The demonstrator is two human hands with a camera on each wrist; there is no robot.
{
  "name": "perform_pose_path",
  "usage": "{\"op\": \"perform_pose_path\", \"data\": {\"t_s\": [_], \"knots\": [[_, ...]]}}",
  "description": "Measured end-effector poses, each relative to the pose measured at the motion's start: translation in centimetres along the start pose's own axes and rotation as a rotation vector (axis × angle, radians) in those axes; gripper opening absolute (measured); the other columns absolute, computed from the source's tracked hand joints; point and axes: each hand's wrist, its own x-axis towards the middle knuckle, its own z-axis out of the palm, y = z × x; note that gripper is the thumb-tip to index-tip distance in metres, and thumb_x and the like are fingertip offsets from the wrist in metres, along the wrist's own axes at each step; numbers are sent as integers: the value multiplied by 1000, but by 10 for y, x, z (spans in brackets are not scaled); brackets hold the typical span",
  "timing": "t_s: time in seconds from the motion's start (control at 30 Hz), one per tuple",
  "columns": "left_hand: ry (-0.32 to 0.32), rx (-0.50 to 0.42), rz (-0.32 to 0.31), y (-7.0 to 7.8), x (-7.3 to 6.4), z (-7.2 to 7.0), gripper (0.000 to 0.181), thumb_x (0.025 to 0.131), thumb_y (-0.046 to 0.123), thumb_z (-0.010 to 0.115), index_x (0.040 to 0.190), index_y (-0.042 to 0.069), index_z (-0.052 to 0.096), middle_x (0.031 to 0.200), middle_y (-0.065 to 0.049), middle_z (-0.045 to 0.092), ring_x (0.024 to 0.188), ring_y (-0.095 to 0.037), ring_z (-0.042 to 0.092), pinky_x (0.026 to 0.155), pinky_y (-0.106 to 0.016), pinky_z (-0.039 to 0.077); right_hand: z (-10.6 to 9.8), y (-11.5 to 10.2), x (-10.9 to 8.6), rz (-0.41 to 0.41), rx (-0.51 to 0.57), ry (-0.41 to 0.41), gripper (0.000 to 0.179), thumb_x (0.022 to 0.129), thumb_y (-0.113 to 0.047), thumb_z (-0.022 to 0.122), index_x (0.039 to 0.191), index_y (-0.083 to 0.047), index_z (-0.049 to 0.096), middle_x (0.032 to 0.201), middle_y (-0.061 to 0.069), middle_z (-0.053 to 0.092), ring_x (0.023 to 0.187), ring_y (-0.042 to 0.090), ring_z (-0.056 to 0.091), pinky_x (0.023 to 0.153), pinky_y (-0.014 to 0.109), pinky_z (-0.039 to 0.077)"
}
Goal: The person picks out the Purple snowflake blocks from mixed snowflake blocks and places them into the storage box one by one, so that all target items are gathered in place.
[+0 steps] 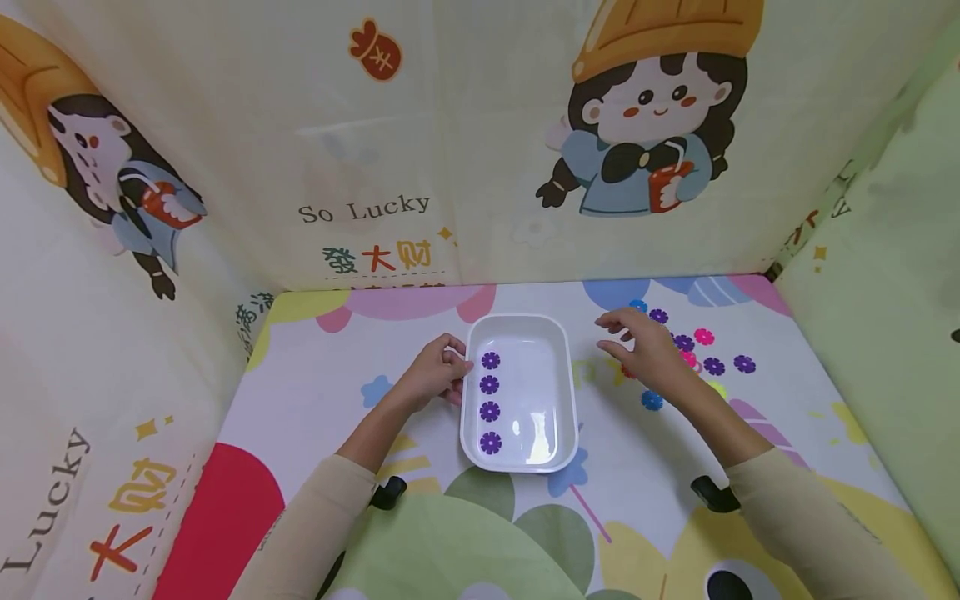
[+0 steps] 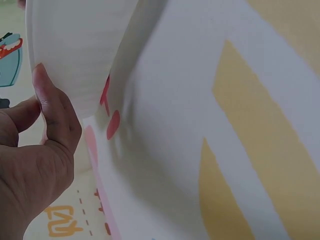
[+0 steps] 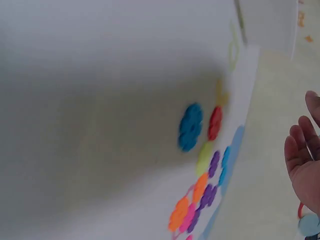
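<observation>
- Covering several flower pieces (image 1: pixel 712 365) from the head view: right hand (image 1: pixel 645 350), fingers loosely spread, holding nothing.
- Gripped at its left rim by left hand (image 1: pixel 438 371): white tray (image 1: pixel 558 333), four purple flowers (image 1: pixel 490 400) inside.
- Blurred in the right wrist view: colourful printed mat (image 1: pixel 315 383), walled by cartoon curtains (image 1: pixel 465 142).

White tray (image 1: pixel 558 367) upright; four purple flowers (image 1: pixel 491 401) inside.
</observation>
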Motion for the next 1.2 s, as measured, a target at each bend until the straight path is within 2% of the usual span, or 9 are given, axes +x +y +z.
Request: {"op": "perform_pose_path", "data": {"t_s": [0.27, 0.53, 0.63, 0.8, 0.93, 1.2], "knots": [[6, -11, 6, 0, -1, -1, 26, 101, 9, 65, 121, 6, 49, 79, -8, 58, 57, -18, 60, 49, -35, 62, -16, 40, -11, 154, -68, -53, 41, 95, -12, 75, 133, -1, 62, 131, 23, 59, 115, 44, 62, 93, 60, 60], [-4, -24, 7, 0, -1, -1, 25, 102, 8, 64, 122, 5, 49, 79, -8, 58, 57, -17, 60, 49, -35, 63, -14, 72, -12, 276, -71, -130, 45, 99, -16, 71, 139, -3, 58, 139, 25, 53, 126, 46, 54, 106, 64, 51], [-4, -19, 8, -1, -1, -1, 26, 101, 8, 65, 122, 5, 49, 79, -8, 58, 57, -18, 60, 49, -35, 63, -14, 78, -11, 303, -81, -157, 46, 99, -17, 71, 141, -3, 58, 139, 27, 52, 126, 47, 53, 107, 63, 51], [5, -4, 0, -1, 0, 0, 27, 101, 9, 66, 122, 6, 50, 81, -9, 59, 58, -18, 61, 51, -36, 63, -14, 81, -9, 351, -77, -170, 45, 100, -19, 70, 139, 0, 58, 133, 28, 51, 121, 47, 53, 102, 60, 56], [8, -2, -2, -1, -1, 0, 27, 101, 10, 67, 122, 6, 50, 81, -9, 59, 58, -18, 61, 51, -36, 63, -12, 85, -8, 347, -95, -155, 41, 99, -19, 70, 134, 2, 61, 125, 27, 53, 116, 45, 56, 99, 58, 58], [6, -12, 4, 0, 0, 0, 26, 101, 9, 66, 121, 6, 50, 79, -8, 59, 57, -17, 61, 50, -36, 63, -10, 88, -7, 354, -124, -187, 36, 99, -18, 71, 126, 3, 63, 121, 27, 52, 108, 41, 53, 97, 58, 57]]}}
